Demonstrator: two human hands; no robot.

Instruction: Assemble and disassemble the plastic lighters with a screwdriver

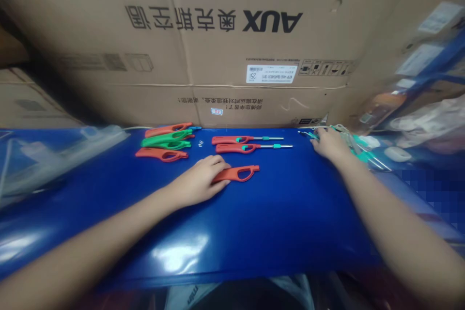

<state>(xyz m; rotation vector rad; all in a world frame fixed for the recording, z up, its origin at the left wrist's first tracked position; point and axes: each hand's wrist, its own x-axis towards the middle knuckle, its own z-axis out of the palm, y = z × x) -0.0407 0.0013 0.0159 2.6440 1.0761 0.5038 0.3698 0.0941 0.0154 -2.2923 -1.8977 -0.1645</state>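
My left hand (203,179) is closed around the rear end of an orange lighter casing (236,174), which lies on the blue tabletop with its trigger loop facing right. My right hand (330,143) reaches to the right, its fingers curled down at a pile of teal and metal lighter parts (363,147). A thin teal-and-metal piece (308,134) pokes out by its fingertips; whether they grip it is unclear. Two red lighters with metal nozzles, an upper one (232,140) and a lower one (238,148), lie between the hands.
Several orange and green casings (163,143) are stacked at the back left. Behind the blue table (276,223) stands a large printed cardboard box (218,58). A clear plastic bin (65,160) sits at left, and a white rounded object (397,154) at right.
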